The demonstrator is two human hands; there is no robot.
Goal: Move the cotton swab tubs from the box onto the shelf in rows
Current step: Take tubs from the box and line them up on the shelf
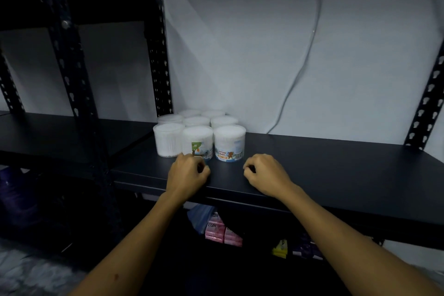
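Cotton swab tubs (199, 132) stand in rows at the back left of a black metal shelf (336, 163), close beside a perforated upright (157, 55) and the white wall (264, 31). The left hand (187, 173) hovers just in front of the middle front tub (197, 142), fingers loosely curled and holding nothing. The right hand (266, 173), likewise curled and empty, sits near the "Cotton Buds" tub (229, 143); pink Lux soap packs (222, 230) lie below.

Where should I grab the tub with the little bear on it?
Grip the bear tub by its round sides, thumb one side, fingers the other. Come from the front or the right: the shelf is bare there, while other tubs crowd its left and back.
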